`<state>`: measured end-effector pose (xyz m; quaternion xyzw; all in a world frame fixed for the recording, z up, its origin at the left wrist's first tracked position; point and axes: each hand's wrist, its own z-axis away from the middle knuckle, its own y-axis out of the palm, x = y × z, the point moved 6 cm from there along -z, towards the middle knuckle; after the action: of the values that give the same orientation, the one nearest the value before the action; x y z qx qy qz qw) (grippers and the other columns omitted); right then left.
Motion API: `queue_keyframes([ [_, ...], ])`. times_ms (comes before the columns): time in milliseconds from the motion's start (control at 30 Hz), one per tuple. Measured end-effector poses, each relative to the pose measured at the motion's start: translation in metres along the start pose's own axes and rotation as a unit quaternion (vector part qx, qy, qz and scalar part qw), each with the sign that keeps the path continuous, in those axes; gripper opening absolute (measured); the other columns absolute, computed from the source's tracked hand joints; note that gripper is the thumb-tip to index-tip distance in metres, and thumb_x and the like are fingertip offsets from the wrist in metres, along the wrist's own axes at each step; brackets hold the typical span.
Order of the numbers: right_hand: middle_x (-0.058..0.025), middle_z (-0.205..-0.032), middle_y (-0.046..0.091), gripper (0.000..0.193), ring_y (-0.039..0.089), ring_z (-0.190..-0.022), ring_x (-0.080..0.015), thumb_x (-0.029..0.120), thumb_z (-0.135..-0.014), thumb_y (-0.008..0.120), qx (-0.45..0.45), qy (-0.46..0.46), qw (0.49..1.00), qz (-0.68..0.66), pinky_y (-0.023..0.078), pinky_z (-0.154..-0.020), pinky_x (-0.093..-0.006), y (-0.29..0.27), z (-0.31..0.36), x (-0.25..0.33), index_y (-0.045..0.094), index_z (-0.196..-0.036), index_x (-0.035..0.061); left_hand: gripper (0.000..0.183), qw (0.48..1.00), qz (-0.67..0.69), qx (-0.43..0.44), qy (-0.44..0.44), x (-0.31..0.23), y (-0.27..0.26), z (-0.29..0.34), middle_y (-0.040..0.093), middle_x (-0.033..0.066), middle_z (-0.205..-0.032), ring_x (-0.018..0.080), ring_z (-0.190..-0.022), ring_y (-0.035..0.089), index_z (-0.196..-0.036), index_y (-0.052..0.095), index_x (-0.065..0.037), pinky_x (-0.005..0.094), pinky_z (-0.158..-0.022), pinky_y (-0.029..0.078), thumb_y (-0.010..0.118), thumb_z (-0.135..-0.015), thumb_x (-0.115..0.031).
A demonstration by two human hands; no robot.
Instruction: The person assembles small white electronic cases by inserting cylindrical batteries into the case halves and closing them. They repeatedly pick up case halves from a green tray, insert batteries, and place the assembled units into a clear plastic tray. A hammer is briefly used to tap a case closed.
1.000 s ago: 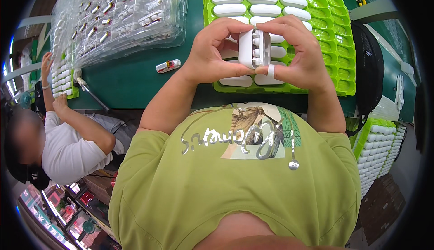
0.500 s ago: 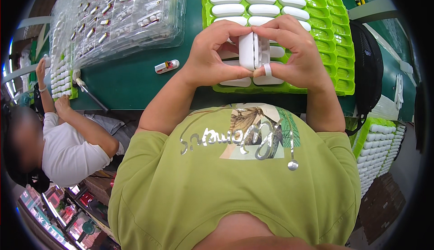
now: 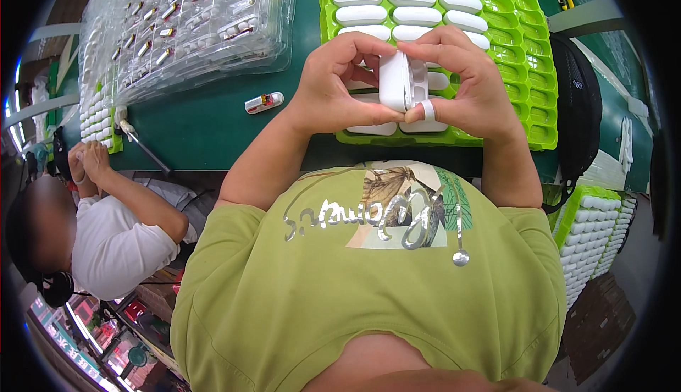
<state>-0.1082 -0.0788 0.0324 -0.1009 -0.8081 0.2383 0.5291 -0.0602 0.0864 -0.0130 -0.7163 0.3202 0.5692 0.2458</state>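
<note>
A white rounded case, looking like an earbud charging case, stands between both hands over the near part of a bright green tray. My left hand grips its smooth outer side with fingers above and thumb below. From the other side, my right hand pinches the paler half with hollows inside; a white band wraps its thumb. The two halves sit slightly apart along a narrow gap. White oval cases fill several rows of the tray behind my hands.
Left on the green table lie a small white-ended electronic part and stacked clear plastic trays of similar parts. A black bag hangs at the right, above another loaded tray. A co-worker sits far left.
The case has turned a little in my hands, and more of its hollow inside shows. The co-worker's raised hand has come down beside the other one.
</note>
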Motion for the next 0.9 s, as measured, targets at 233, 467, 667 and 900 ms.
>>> queue_keyframes([
  [233,-0.0057,-0.104,0.064,0.06,0.058,-0.105,-0.0231,0.013,-0.06,0.085,0.014,0.013,1.0,-0.015,0.045,-0.094,-0.0347,0.001,-0.001,-0.005,0.07,-0.117,0.0077,0.064,0.998,-0.036,-0.023,0.055,-0.005,0.0,-0.001,0.059,0.0113,-0.115,0.0203,-0.103,0.065,-0.119,0.057,0.002,0.0359,-0.091,0.059,0.09,-0.064,-0.004],
  [467,-0.0064,-0.107,0.065,0.061,0.058,-0.108,-0.0236,0.012,-0.06,0.085,0.012,0.008,1.0,-0.007,0.045,-0.095,-0.0344,0.002,0.0,-0.008,0.069,-0.119,0.0089,0.064,0.992,-0.071,-0.03,0.101,-0.015,0.001,-0.001,0.063,0.0103,-0.106,0.0179,-0.095,0.068,-0.113,0.062,0.002,0.0322,-0.081,0.063,0.095,-0.059,-0.013],
  [667,-0.0073,-0.11,0.066,0.061,0.059,-0.107,-0.0218,0.01,-0.065,0.083,-0.005,0.005,1.0,-0.017,0.046,-0.094,-0.0335,0.004,0.0,-0.011,0.068,-0.124,0.0098,0.068,0.997,-0.046,-0.043,0.049,-0.008,-0.004,-0.006,0.057,0.0081,-0.113,0.0159,-0.099,0.065,-0.116,0.061,0.0,0.0298,-0.079,0.063,0.095,-0.058,-0.011],
  [900,-0.007,-0.106,0.069,0.041,0.062,-0.101,-0.0161,0.004,-0.079,0.074,-0.04,0.01,0.994,-0.101,0.048,-0.089,-0.0298,0.004,0.001,-0.018,0.07,-0.12,0.0083,0.057,0.992,0.084,-0.084,0.044,-0.005,-0.005,-0.013,0.055,0.0062,-0.113,0.0143,-0.097,0.065,-0.117,0.058,-0.001,0.027,-0.076,0.061,0.089,-0.068,-0.006],
])
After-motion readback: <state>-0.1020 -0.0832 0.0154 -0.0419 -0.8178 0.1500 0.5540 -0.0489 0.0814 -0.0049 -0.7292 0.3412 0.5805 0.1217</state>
